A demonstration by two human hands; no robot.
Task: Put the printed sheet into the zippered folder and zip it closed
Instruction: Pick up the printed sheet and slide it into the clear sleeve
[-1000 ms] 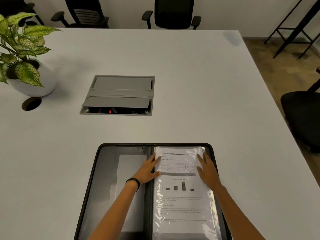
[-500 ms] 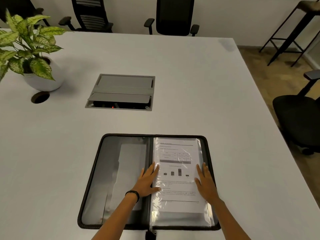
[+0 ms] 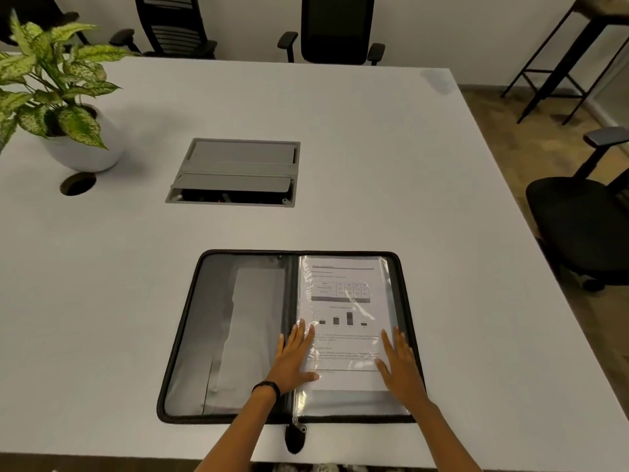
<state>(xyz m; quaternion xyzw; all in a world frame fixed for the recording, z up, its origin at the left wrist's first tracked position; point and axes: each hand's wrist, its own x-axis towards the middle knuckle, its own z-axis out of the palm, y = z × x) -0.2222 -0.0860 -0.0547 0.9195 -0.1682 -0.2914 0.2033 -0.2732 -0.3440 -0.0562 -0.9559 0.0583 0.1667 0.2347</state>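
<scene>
A black zippered folder (image 3: 190, 335) lies open flat near the table's front edge. Its left half shows a grey pocket. On its right half the printed sheet (image 3: 343, 301), with a table and a bar chart, sits inside a clear plastic sleeve. My left hand (image 3: 294, 359) rests flat on the sheet's lower left edge, by the folder's spine, fingers spread. My right hand (image 3: 400, 366) lies flat on the sheet's lower right edge. Neither hand grips anything. The zipper pull (image 3: 295, 436) hangs off the folder's near edge at the spine.
A white table (image 3: 408, 199) carries a potted plant (image 3: 64, 110) at the far left, a round cable hole (image 3: 77, 183) and a grey cable box (image 3: 235, 173) with its lid raised. Black office chairs stand behind the table and one at the right (image 3: 575, 226).
Both hands have slid down the sheet from its upper part to its lower part. The view has pulled back, so the whole folder and its zipper pull now show.
</scene>
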